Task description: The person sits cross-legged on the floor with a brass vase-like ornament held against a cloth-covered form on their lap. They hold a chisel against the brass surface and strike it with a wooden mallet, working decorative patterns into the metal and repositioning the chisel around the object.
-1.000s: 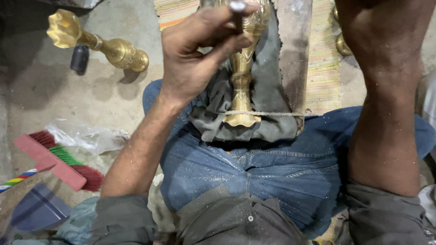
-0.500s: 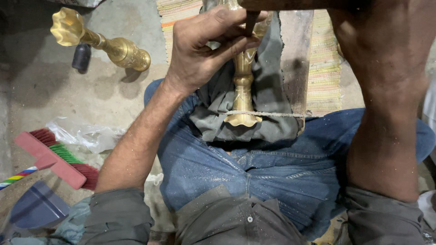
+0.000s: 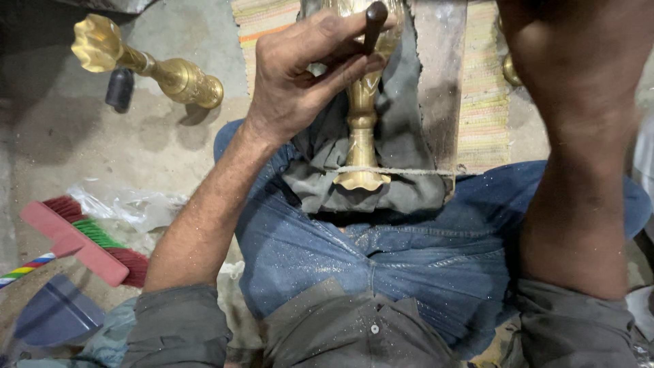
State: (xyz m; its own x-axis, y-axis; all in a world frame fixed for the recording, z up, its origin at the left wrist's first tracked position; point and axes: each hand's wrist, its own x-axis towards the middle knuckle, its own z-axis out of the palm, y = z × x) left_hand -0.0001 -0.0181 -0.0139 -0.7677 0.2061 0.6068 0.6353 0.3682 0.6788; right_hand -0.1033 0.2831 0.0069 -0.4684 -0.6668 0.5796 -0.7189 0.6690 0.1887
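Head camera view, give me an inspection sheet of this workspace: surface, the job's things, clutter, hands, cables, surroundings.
Surface: grey concrete floor, dusty, with a striped woven mat at the top.
Job's things: brass stand lying on a grey cloth over the lap, tied down by a string; a dark-handled tool is held above it.
Clutter: second brass piece lying on the floor, small dark object beside it, red brush, clear plastic wrap, dark dustpan.
Hands: left hand grips the tool; right hand is out of frame, only the right forearm shows.
Cables: nothing seen.
Surroundings: metal filings sprinkled over the blue jeans.
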